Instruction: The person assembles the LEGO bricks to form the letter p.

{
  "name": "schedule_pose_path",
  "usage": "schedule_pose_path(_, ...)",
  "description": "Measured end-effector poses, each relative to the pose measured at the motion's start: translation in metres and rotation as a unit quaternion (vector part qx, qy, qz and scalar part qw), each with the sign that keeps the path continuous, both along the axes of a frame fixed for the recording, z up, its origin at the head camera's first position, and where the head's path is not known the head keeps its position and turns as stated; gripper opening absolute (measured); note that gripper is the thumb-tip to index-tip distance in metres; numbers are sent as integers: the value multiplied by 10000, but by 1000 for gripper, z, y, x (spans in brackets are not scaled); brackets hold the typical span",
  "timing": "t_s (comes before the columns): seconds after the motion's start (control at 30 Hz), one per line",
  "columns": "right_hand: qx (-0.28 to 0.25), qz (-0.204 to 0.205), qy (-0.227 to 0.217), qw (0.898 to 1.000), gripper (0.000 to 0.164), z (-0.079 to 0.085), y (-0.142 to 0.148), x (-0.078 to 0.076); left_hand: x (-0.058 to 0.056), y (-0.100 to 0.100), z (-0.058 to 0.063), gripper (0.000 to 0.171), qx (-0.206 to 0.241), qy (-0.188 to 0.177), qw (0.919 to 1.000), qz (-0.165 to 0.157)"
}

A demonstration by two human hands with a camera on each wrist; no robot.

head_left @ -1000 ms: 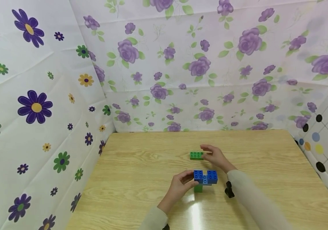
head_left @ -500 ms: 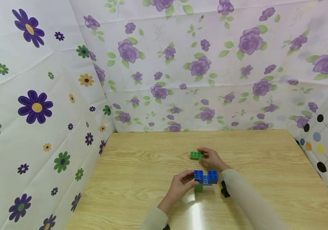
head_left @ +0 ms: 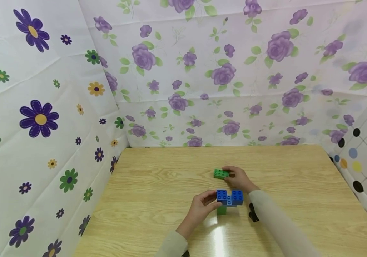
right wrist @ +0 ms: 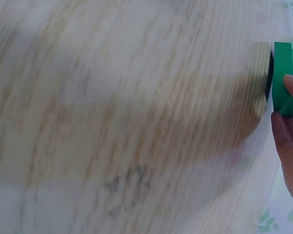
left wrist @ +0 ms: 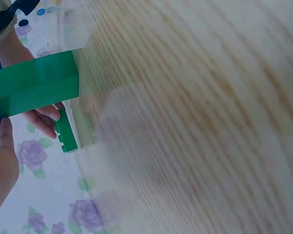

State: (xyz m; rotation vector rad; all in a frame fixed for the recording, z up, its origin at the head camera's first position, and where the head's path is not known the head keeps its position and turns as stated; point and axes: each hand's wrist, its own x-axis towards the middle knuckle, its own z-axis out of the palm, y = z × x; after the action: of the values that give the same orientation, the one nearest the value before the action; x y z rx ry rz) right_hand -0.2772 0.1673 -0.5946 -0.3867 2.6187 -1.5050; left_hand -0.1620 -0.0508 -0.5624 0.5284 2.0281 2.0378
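In the head view my left hand (head_left: 199, 210) grips the left side of a toy-brick build. Two dark blue bricks (head_left: 237, 197) sit on a light blue piece (head_left: 229, 202), above a green base (head_left: 222, 210). The left wrist view shows that base as two stacked green bricks (left wrist: 36, 83), beside my fingers. Farther back, my right hand (head_left: 239, 178) pinches the right end of a long green brick (head_left: 221, 174), studs up. In the right wrist view the thumb lies on the brick's (right wrist: 283, 63) side; some fingers are out of frame.
A light wooden table (head_left: 151, 200) lies under both hands. Behind it hangs a purple-flowered cloth (head_left: 202, 78). A daisy-print cloth (head_left: 41, 157) closes the left side and a dotted cloth (head_left: 363, 153) the right.
My right hand has moved left onto the long green brick and taken its right end. The brick has since shifted and turned slightly. The left hand and its build stay put.
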Motion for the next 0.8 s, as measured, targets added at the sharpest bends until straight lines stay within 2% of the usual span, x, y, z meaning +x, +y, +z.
schedule_pose_path(0.37, 51, 163, 176, 9997, 37, 10, 11, 2, 0, 0, 1, 41, -41, -130, 9999, 49)
schedule_pose_path(0.8, 71, 241, 236, 9994, 36, 23, 25, 7, -1, 0, -1, 43, 18, 36, 10000, -16)
